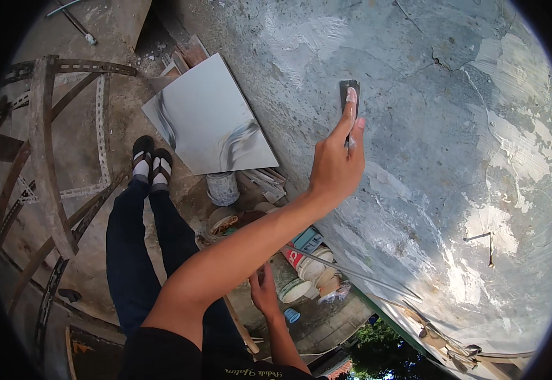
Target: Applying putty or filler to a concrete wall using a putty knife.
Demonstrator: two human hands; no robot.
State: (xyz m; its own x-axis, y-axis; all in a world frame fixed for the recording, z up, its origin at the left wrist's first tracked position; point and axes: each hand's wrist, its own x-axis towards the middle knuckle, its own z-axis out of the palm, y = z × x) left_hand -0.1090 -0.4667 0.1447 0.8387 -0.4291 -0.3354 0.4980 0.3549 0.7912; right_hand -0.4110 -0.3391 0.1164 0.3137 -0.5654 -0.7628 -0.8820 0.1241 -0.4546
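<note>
My left hand (pixel 339 155) grips a flat scraper (pixel 347 87), its index finger, tipped with pale paste, pressed along the blade against the grey wall (pixel 428 126), which carries rough white patches and cracks. My left forearm crosses the middle of the view. Below it, my right hand (pixel 263 288) hangs by my legs with fingers loosely bent and apart, their tips partly hidden by the left arm; I see nothing held in it. A square glossy grey tile panel (pixel 203 114) leans at the foot of the wall, beside my sandalled feet (pixel 149 161).
A perforated metal frame (pixel 48 152) stands at the left. A crusted bucket (pixel 222 189), several tubs (pixel 294 290), a blue cup (pixel 292 315) and wood scraps (pixel 266 180) line the wall's foot. A thin rod (pixel 377 278) slants low across the wall. Greenery (pixel 377 342) shows at the bottom right.
</note>
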